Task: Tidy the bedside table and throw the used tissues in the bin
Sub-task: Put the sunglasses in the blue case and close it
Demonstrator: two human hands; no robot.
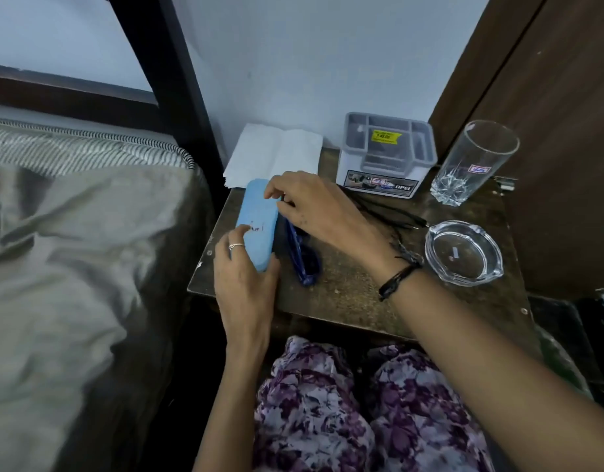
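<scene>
On table: both hands, left and right, fingers curled, gripping blue case beside tissue.

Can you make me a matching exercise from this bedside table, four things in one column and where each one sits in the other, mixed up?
Things:
1. light blue case
2. drinking glass
3. glass ashtray
4. white tissue

Places:
A. back left of the bedside table, against the wall
B. right front edge of the table
C. left side, under the left hand and right hand
D. back right corner, beside the grey organiser

Pairs: 1-C, 2-D, 3-B, 4-A
</scene>
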